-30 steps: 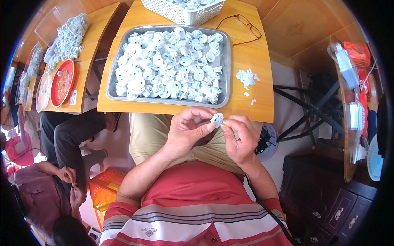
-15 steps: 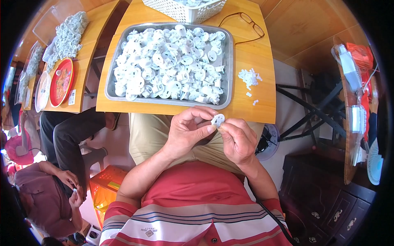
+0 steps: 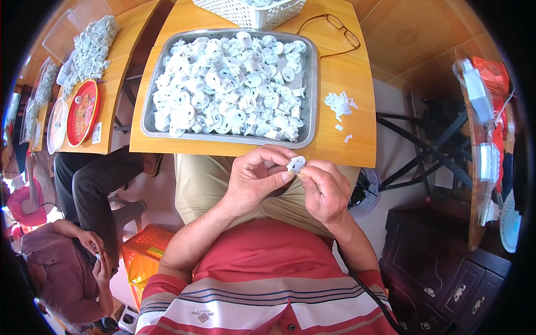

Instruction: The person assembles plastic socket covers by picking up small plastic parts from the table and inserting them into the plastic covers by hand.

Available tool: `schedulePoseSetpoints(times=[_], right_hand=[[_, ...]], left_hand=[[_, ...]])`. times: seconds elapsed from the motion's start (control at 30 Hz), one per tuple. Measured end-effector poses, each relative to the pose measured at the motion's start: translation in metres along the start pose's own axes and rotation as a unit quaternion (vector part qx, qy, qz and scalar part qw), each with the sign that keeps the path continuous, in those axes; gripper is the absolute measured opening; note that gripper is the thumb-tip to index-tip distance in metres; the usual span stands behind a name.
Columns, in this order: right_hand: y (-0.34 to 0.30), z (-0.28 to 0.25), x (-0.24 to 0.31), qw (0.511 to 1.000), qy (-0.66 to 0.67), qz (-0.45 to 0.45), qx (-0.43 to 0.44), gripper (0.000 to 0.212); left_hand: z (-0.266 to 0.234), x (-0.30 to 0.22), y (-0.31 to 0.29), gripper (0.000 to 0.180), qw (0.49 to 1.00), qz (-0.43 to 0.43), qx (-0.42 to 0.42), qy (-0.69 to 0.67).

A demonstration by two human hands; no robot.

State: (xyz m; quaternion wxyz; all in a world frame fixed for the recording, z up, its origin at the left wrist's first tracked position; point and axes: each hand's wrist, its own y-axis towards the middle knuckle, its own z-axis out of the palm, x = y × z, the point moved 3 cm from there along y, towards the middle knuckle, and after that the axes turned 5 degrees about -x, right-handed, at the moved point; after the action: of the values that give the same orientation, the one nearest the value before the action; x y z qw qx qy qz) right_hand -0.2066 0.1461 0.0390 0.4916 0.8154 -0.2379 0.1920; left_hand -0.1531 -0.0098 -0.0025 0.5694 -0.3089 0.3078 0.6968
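Observation:
Just in front of the table's near edge, my left hand pinches a small round white plastic part between thumb and fingers. My right hand meets it from the other side, its thumb and forefinger pressed together at the part's lower edge. Whether a smaller piece sits in the right fingertips is hidden. Beyond my hands, a metal tray is heaped with many similar white parts. Right of the tray, a little pile of tiny white plastic pieces lies on the wooden table.
A white basket stands behind the tray, with eyeglasses to its right. On the left table are a red round tray and a heap of white parts. A co-worker sits at lower left, beside an orange crate.
My hands and the white part stay almost in the same place. The co-worker's hands at lower left have shifted slightly and come closer together.

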Motion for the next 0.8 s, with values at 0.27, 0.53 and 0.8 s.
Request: schedulePoseSetpoints(times=[0.27, 0.53, 0.8], right_hand=[[0.0013, -0.0008, -0.0009, 0.999, 0.011, 0.036, 0.009, 0.015], [0.0006, -0.0003, -0.0010, 0.999, 0.000, 0.032, 0.019, 0.014], [0.0027, -0.0013, -0.0019, 0.999, 0.001, 0.041, 0.026, 0.014]], left_hand=[[0.0014, -0.0017, -0.0005, 0.022, 1.000, -0.002, -0.001, 0.019], [0.0020, -0.0026, 0.0003, 0.022, 1.000, -0.003, 0.001, 0.031], [0.0039, -0.0013, 0.0000, 0.021, 0.999, -0.005, -0.002, 0.038]])
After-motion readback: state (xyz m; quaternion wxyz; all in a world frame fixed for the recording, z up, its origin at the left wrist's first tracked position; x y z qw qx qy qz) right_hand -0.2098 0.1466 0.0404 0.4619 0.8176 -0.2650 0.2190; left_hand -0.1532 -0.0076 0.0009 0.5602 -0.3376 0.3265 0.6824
